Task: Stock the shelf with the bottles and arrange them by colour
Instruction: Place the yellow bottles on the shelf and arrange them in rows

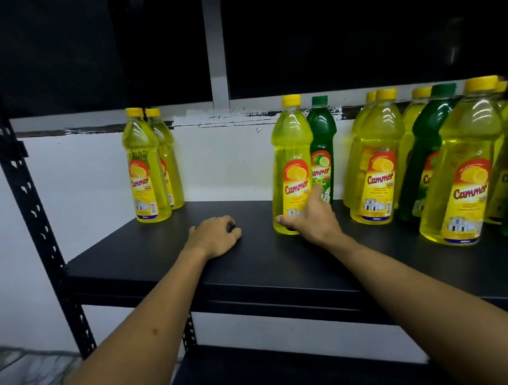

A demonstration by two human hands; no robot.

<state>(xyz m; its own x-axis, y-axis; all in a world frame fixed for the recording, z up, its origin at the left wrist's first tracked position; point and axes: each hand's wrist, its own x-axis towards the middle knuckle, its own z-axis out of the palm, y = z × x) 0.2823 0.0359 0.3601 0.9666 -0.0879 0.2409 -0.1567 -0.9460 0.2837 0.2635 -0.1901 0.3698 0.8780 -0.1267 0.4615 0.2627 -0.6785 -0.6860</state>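
Yellow bottle [292, 164] upright mid-shelf [168, 255], right hand [313, 218] wrapping its base, thumb in front, arm stretched forward. Left hand [215, 237] rests knuckles-up on shelf, fingers loosely curled, holding nothing. Green bottle [322, 141] just behind.

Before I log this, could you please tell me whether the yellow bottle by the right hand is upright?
Upright: the yellow plastic lemon bottle stands base-down on the black shelf, yellow cap uppermost, right hand against it.

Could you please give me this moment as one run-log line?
stage: sorting | right hand: grips yellow bottle | left hand: rests on shelf | green bottle: behind it
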